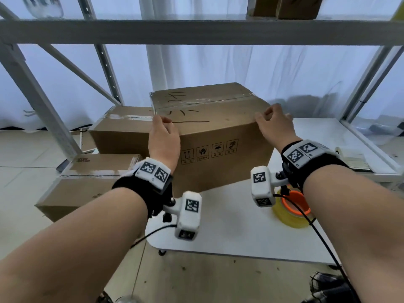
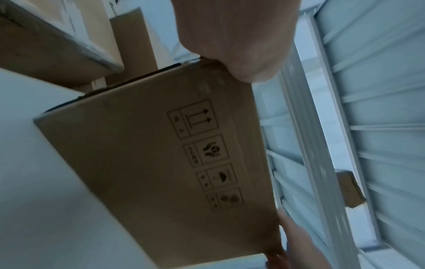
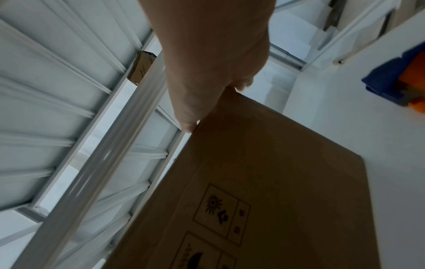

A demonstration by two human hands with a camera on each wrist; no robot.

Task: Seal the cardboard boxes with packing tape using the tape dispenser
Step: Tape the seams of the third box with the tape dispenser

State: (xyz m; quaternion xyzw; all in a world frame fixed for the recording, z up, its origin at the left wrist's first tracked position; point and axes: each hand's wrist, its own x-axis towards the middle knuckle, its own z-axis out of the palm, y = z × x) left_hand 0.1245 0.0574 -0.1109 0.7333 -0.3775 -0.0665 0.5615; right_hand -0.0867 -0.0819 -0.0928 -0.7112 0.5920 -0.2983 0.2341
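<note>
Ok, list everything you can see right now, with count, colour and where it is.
Big box: one, brown, on the white table, clear tape along its top seam.
Other boxes: two, brown, taped, left of the table, on the floor.
Tape roll: one, yellowish with orange core, near table edge.
Table: one, white.
Shelf frame: grey metal, overhead, another brown box on it.
Left hand: holds the big box's near left top corner.
Right hand: holds its near right top corner.
</note>
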